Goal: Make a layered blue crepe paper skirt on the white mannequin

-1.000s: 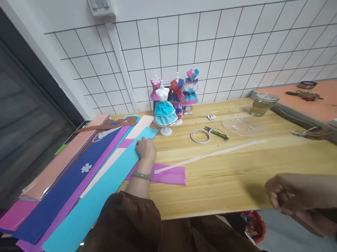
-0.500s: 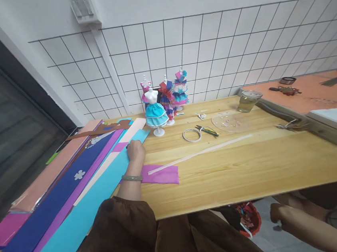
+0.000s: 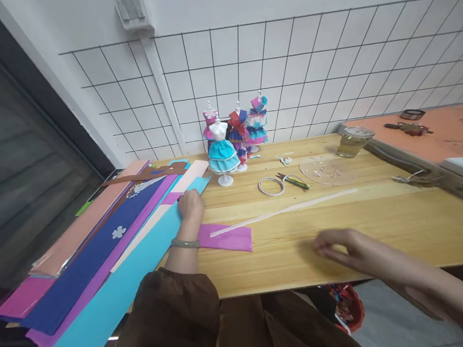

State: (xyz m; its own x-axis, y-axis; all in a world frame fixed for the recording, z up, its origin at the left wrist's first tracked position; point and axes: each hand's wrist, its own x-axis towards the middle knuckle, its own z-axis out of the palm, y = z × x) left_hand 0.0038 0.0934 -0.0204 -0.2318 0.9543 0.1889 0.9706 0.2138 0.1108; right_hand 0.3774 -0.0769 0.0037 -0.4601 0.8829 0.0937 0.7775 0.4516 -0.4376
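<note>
My left hand (image 3: 191,204) is closed in a fist on the turquoise strip of paper or cloth (image 3: 141,255). A small dark piece shows at its fingertips, too little to name. Beside my left wrist lies a purple piece (image 3: 228,238), with a thin pale strip (image 3: 285,211) across it and the table. My right hand (image 3: 340,246), slightly blurred, is over the table near the front edge, fingers loosely curved, thumb apart, nothing visible in it. Beyond my left hand stands a small white dress form (image 3: 223,155) in a tiered turquoise skirt.
Several dressed forms (image 3: 257,124) stand by the wall. Pliers (image 3: 296,182) lie beside a white ring (image 3: 271,186). Further right are a clear plate (image 3: 324,172) with small bits and a lidded cup (image 3: 354,142). Coloured sheets (image 3: 84,227) cover the left side; a red basket (image 3: 357,306) is below.
My right hand has come up from below the table edge, near the basket, to above the tabletop. My left hand stays closed at the same spot; the view has shifted slightly.
</note>
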